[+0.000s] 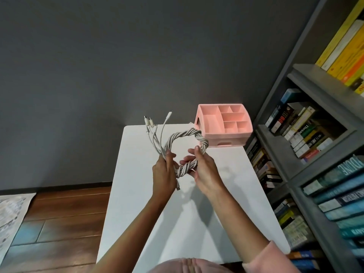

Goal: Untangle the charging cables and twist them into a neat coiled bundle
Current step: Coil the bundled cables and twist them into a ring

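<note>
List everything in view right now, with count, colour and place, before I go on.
table: one, white, centre
twisted cable bundle: one, white, looped, held above the table
loose cable ends: several, white, fanning up left of the loop
compartment organiser: one, pink, table's far right corner
bookshelf: one, grey, right side
books: many, mixed colours, on the bookshelf
wooden floor: one, brown, left of the table
patterned mat: one, pale, on the floor at lower left
left hand: one, grips the bundle's base
right hand: one, holds the loop's lower right
sleeve: one, pink, right forearm
</note>
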`<state>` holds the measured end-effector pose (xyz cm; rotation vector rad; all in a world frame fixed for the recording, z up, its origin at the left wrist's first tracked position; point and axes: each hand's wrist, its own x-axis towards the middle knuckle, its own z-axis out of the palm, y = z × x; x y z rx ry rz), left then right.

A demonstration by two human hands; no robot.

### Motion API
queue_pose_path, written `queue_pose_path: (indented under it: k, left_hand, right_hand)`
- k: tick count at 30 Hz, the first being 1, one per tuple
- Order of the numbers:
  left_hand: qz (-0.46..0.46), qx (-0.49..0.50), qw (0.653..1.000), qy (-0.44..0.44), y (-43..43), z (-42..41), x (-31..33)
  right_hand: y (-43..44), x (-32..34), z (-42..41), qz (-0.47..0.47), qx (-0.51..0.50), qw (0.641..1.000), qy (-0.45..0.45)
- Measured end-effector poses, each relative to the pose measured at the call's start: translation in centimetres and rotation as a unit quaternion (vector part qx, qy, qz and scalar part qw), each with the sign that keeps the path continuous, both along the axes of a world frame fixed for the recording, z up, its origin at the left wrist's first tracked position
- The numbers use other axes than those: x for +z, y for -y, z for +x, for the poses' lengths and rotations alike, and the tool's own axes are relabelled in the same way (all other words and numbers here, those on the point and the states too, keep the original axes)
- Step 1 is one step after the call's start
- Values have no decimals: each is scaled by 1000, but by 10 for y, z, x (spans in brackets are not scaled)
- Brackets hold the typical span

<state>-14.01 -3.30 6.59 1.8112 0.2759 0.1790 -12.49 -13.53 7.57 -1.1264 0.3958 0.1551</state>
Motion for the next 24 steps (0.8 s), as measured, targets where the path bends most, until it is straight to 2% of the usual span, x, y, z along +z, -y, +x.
queue_pose_path:
  k: [2,5,8,14,17,20,24]
  left_hand:
    - [-54,-24,998,-8,-2,3,-5]
    - [-179,-35,983,-13,-5,8,2]
    - [-336,-65,940,-14,-9,12,17]
    - [-481,-139,865,-39,-10,9,24]
    - [-503,-129,854,-36,-7,9,22]
    - [-478,-78,875,1,-1,10,22]
    - [-413,-34,901,128,-6,16,23]
  right_hand:
    - [-3,3,1,43,-35,998,26]
    - [-2,8,9,-1,-49,997,55]
    - [0,13,13,-46,-53,995,69]
    - [3,25,24,-60,-43,996,54]
    - [7,31,27,-39,13,998,47]
    - [8,30,34,-51,59,995,64]
    - [17,19,31,-281,114,952,35]
